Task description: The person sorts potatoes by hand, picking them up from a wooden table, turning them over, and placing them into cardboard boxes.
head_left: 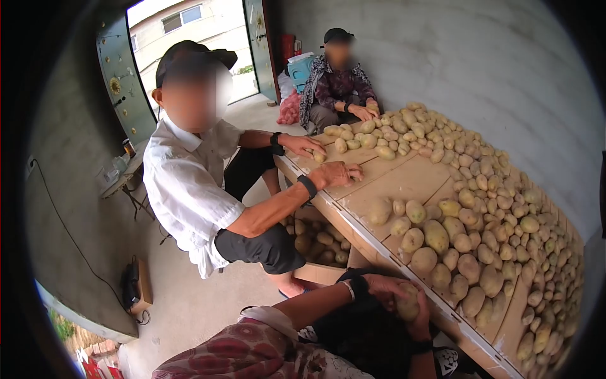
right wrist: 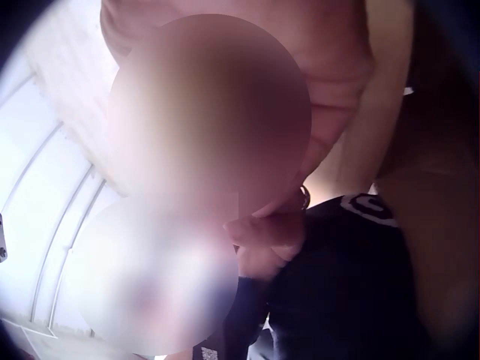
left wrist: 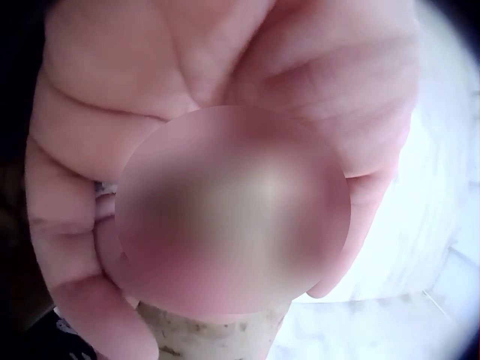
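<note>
In the head view, a large potato (head_left: 407, 304) is between my two hands beside the table edge. My left hand (head_left: 382, 285) reaches across from the left with its fingers on the potato's top. My right hand (head_left: 419, 323) grips it from the right and below. In the left wrist view my left hand (left wrist: 225, 60) curls round the potato (left wrist: 217, 334), whose lower end shows under a blurred patch. The right wrist view shows my right hand (right wrist: 330, 82), partly blurred, and my left hand's fingers (right wrist: 266, 244) below it.
Many potatoes (head_left: 467, 268) lie heaped on the cardboard-covered table (head_left: 394, 183). Across from me, a person in a white shirt (head_left: 183, 170) has both hands at the table; another person (head_left: 334, 82) sits at the far end. A box of potatoes (head_left: 322, 243) stands below.
</note>
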Demonstrator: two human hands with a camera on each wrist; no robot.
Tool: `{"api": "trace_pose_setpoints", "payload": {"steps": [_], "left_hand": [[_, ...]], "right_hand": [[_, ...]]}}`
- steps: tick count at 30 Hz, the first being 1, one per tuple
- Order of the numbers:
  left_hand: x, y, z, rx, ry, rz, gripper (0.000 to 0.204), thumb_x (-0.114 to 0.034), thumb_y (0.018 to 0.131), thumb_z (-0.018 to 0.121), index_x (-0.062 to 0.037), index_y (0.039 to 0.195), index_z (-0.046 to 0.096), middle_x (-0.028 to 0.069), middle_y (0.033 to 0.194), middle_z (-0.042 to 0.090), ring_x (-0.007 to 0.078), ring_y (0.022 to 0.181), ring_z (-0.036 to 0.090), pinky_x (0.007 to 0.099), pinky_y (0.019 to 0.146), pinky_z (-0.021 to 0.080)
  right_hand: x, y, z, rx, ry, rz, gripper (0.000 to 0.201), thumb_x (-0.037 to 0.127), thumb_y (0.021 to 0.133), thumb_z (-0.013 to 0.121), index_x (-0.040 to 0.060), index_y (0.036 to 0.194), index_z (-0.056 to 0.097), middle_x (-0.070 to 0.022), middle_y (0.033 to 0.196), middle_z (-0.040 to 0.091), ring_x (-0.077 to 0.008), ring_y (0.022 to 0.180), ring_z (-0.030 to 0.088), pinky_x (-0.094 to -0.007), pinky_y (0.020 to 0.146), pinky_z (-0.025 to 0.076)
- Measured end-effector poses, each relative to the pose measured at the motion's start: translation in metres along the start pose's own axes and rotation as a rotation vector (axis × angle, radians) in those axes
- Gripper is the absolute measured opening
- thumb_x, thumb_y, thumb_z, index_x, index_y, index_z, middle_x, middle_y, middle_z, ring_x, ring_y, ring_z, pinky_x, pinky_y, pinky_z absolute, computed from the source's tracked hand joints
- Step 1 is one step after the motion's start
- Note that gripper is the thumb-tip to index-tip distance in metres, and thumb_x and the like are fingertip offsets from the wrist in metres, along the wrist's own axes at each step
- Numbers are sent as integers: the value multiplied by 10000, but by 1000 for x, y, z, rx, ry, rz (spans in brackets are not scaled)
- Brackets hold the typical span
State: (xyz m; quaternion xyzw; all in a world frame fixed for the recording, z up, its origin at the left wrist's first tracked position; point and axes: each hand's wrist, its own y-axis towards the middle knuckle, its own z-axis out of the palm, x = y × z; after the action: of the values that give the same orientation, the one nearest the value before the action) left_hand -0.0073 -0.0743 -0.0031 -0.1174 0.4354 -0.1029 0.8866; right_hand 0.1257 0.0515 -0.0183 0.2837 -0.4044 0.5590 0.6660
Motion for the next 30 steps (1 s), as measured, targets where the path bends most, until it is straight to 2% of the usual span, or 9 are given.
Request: {"api": "trace_pose_setpoints", "payload": {"steps": [3,10,14,20,24,27,28,29,30], "left_hand": [[-4,-4,4,-10,-17,-12,551,-279,805,671,-232,1275,387,25,1013,530,157,723,509,299,650,467],[-6,-5,7,-6,-2,5,513,-289,794,679,-238,1242,433,-3,1002,534,135,742,491,280,639,448],[0,2,-3,-2,21,-23,506,-302,790,681,-241,1231,440,-14,1022,530,128,766,484,277,645,441],[-8,-3,5,19,19,8,522,-312,782,687,-251,1237,437,-27,1011,526,123,798,479,280,666,433],[-7,-1,1,8,22,3,528,-313,780,689,-260,1241,437,-17,1007,540,124,778,495,280,654,435],[3,3,-6,-3,32,-19,486,-290,806,664,-230,1236,446,-8,990,553,107,737,504,253,617,434],[9,2,-6,32,58,52,488,-276,821,649,-208,1256,437,-7,980,555,95,715,497,238,599,432],[4,5,-7,88,117,117,491,-262,836,634,-186,1275,428,-6,969,556,84,693,490,222,582,430],[2,-1,-2,7,105,93,522,-240,853,613,-154,1320,398,-15,957,554,68,685,486,207,564,432]], "right_hand": [[1,1,3,8,13,-18,466,340,913,362,11,1241,396,-128,1146,508,-207,999,547,-293,799,485],[1,1,3,5,23,-16,449,314,908,364,7,1233,402,-131,1146,508,-209,1004,544,-298,810,479],[3,0,4,8,13,-32,451,310,903,369,-3,1226,405,-135,1139,513,-212,1028,529,-302,858,452],[-2,4,-1,6,15,-55,457,300,895,383,-14,1226,405,-141,1146,512,-217,1046,519,-308,891,432],[-2,5,-3,0,35,-39,455,293,891,388,-19,1222,408,-146,1148,511,-221,1049,519,-316,895,431],[-1,5,-1,2,37,-40,457,289,888,395,-22,1222,406,-153,1151,512,-223,1052,519,-319,891,434],[-9,2,-6,-2,43,-49,457,289,888,395,-22,1222,406,-153,1151,512,-223,1052,519,-319,891,434],[-19,1,-16,46,-179,-123,458,287,887,402,-21,1225,404,-157,1152,513,-226,1054,520,-323,896,434],[-14,10,-28,75,-416,-234,459,286,886,409,-21,1227,402,-160,1153,514,-229,1056,522,-328,900,434]]}}
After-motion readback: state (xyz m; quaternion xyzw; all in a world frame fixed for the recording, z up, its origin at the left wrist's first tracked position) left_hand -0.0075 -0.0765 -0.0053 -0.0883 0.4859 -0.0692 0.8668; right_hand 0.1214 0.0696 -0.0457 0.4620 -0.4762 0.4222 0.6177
